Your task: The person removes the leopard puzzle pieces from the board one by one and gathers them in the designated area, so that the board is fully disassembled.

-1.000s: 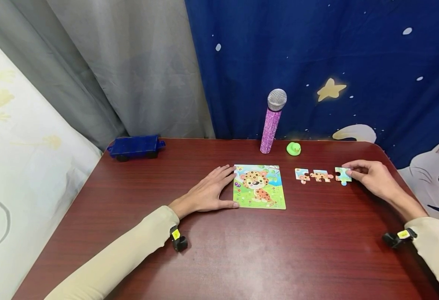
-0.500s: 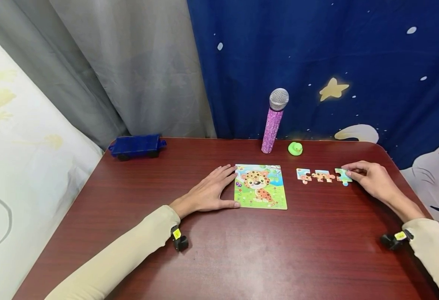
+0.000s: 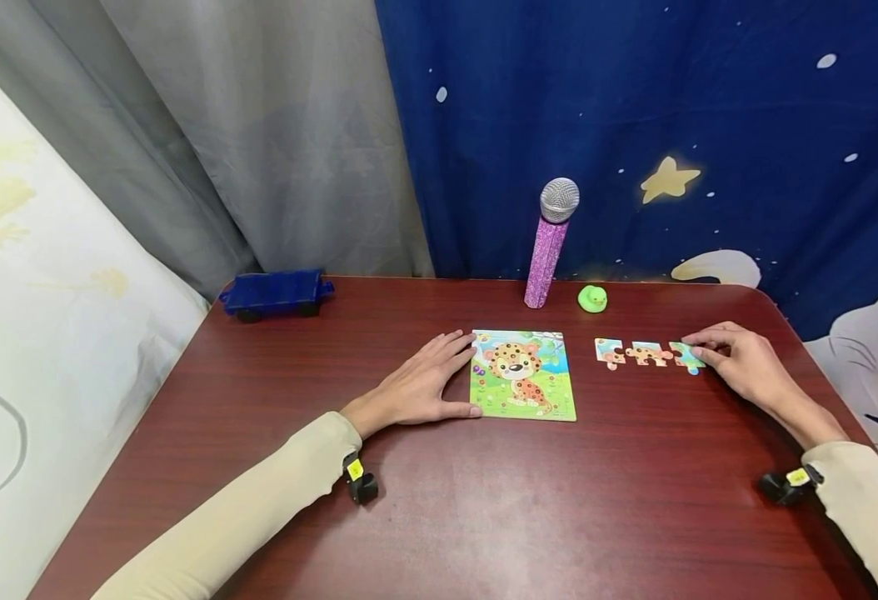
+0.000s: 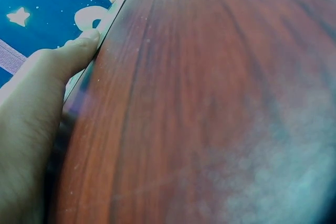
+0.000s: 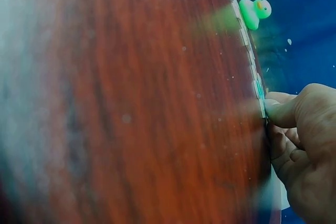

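My left hand [image 3: 420, 383] lies with spread, fairly straight fingers along the left side of a square leopard puzzle board [image 3: 517, 392]. Its thumb touches the board's near left corner; in the left wrist view the thumb [image 4: 79, 53] meets the board's edge. Right of the board, three jigsaw pieces lie in a row: a left piece [image 3: 607, 350], a spotted middle piece [image 3: 646, 353] and a green-blue right piece [image 3: 686, 357]. My right hand [image 3: 746, 362] pinches that last piece by its right side. Its notch meets the middle piece's knob; I cannot tell whether they are fully locked.
A green toy duck [image 3: 592, 299] and a purple glittery microphone [image 3: 547, 250], standing upright, are near the table's back edge. At the far left corner sits a blue toy wagon [image 3: 276, 295]. Curtains [image 3: 634, 100] hang right behind the table [image 3: 484, 517].
My right hand has slid the green-blue jigsaw piece a little left, closing the gap to the middle piece. The left hand stays at the board. The head view has shifted slightly.
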`<action>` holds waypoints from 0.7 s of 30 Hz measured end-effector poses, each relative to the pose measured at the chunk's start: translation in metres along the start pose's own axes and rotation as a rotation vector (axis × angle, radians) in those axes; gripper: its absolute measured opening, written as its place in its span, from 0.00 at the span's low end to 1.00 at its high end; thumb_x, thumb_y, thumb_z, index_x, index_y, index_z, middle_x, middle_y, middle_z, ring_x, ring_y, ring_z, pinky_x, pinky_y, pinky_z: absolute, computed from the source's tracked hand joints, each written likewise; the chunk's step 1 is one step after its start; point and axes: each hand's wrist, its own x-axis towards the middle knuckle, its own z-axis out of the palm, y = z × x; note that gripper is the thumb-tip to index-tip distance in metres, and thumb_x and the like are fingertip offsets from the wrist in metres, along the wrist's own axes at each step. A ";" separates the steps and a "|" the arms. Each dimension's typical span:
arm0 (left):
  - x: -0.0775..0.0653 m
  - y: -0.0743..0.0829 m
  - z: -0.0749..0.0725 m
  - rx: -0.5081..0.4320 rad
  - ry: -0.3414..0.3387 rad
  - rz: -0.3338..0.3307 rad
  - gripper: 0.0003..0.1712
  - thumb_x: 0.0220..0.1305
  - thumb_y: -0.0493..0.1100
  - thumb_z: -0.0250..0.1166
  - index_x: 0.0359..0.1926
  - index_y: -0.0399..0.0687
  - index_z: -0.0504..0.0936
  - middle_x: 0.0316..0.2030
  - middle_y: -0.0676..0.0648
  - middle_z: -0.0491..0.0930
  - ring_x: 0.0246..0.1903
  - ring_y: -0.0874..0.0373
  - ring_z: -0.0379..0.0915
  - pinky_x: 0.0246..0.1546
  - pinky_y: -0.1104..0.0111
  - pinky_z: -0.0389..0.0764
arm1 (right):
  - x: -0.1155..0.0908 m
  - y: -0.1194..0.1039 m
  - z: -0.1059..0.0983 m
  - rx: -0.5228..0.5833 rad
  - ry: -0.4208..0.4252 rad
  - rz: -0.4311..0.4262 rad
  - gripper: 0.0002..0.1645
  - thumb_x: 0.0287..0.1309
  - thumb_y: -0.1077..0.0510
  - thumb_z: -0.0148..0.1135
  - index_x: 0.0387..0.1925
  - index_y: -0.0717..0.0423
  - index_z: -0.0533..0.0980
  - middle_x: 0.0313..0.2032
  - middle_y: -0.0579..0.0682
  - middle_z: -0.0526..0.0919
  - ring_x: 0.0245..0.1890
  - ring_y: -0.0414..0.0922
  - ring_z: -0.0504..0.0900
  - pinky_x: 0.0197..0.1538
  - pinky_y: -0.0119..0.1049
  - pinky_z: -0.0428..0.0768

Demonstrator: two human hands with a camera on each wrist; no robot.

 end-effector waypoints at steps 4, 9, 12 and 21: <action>0.000 0.000 0.000 -0.004 -0.002 -0.001 0.62 0.69 0.76 0.68 0.87 0.43 0.60 0.88 0.45 0.51 0.88 0.47 0.41 0.87 0.54 0.42 | -0.001 0.001 0.001 -0.001 0.004 -0.007 0.10 0.66 0.72 0.74 0.47 0.62 0.91 0.44 0.61 0.89 0.38 0.24 0.70 0.39 0.19 0.68; 0.001 0.000 0.000 0.001 0.004 0.003 0.62 0.69 0.76 0.68 0.87 0.42 0.60 0.88 0.44 0.51 0.88 0.46 0.42 0.87 0.55 0.42 | 0.000 -0.001 0.000 0.003 0.004 -0.007 0.10 0.66 0.72 0.73 0.47 0.63 0.91 0.44 0.61 0.89 0.37 0.23 0.70 0.38 0.18 0.67; 0.001 0.000 -0.001 -0.001 0.004 0.005 0.62 0.69 0.76 0.68 0.87 0.42 0.60 0.88 0.44 0.51 0.88 0.46 0.42 0.87 0.55 0.42 | 0.000 -0.001 0.000 0.003 -0.003 0.001 0.10 0.67 0.72 0.73 0.48 0.63 0.91 0.44 0.61 0.89 0.37 0.23 0.70 0.38 0.18 0.67; 0.000 0.000 -0.001 -0.001 -0.009 -0.005 0.62 0.69 0.77 0.67 0.87 0.43 0.59 0.88 0.45 0.50 0.88 0.47 0.41 0.87 0.57 0.40 | 0.002 -0.005 -0.005 0.022 0.012 0.027 0.09 0.74 0.67 0.69 0.51 0.62 0.90 0.48 0.64 0.89 0.42 0.20 0.69 0.43 0.25 0.68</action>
